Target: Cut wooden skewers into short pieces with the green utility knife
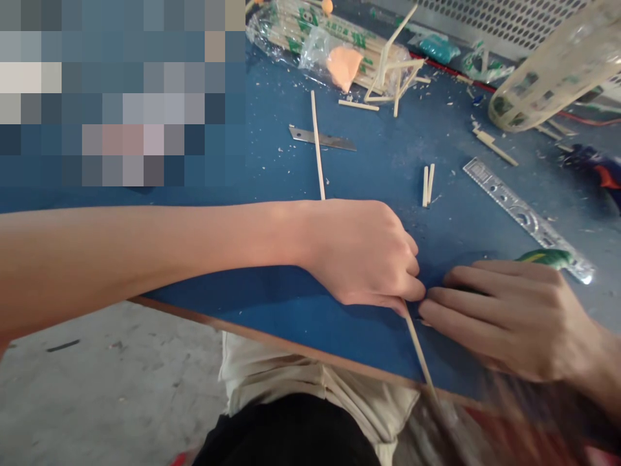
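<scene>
My left hand (376,252) presses down near the table's front edge, its fingers closed on a thin bamboo stick (418,346). The lower end of this stick sticks out past the edge and blurs there. Close against the left fingertips is my right hand (514,317), with curled fingers. A green and yellow tool (548,257) shows behind its knuckles; the right hand seems closed on it, and its working end is hidden. Another stick (317,145) lies across a loose knife blade (334,139) and runs out of sight behind my left wrist.
Two short stick pieces (427,186) and a clear ruler (524,210) lie ahead of my right hand. At the back are bagged sticks (286,29), a joined stick frame (388,71) and a pale openwork plastic container (543,77). Another person's area at upper left is pixelated.
</scene>
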The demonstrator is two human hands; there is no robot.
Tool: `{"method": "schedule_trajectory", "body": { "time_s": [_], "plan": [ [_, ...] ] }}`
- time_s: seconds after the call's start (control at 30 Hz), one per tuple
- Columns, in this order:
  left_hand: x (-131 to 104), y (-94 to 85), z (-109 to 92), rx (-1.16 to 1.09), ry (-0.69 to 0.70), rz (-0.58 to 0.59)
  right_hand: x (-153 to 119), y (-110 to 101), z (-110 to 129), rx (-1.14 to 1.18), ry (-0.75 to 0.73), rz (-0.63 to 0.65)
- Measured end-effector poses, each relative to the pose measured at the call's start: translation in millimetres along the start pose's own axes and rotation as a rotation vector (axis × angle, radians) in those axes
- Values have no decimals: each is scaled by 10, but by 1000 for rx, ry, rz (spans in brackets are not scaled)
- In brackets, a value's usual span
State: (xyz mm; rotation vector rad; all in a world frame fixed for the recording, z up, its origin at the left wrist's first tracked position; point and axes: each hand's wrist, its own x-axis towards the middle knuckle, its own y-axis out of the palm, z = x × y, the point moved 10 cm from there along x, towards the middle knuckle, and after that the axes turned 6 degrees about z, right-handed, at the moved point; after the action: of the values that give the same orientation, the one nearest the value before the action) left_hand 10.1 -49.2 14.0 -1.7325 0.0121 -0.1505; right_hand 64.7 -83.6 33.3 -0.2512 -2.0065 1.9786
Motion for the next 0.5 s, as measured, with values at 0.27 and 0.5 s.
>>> {"method": "schedule_trajectory", "body": {
  "time_s": [0.27, 0.5],
  "plan": [
    [-10, -52, 14, -4, -7, -56, 21, 16, 54, -13, -43, 32],
    [-5, -51, 13, -25, 9, -51, 58, 62, 82, -14, -24, 51]
  ]
}}
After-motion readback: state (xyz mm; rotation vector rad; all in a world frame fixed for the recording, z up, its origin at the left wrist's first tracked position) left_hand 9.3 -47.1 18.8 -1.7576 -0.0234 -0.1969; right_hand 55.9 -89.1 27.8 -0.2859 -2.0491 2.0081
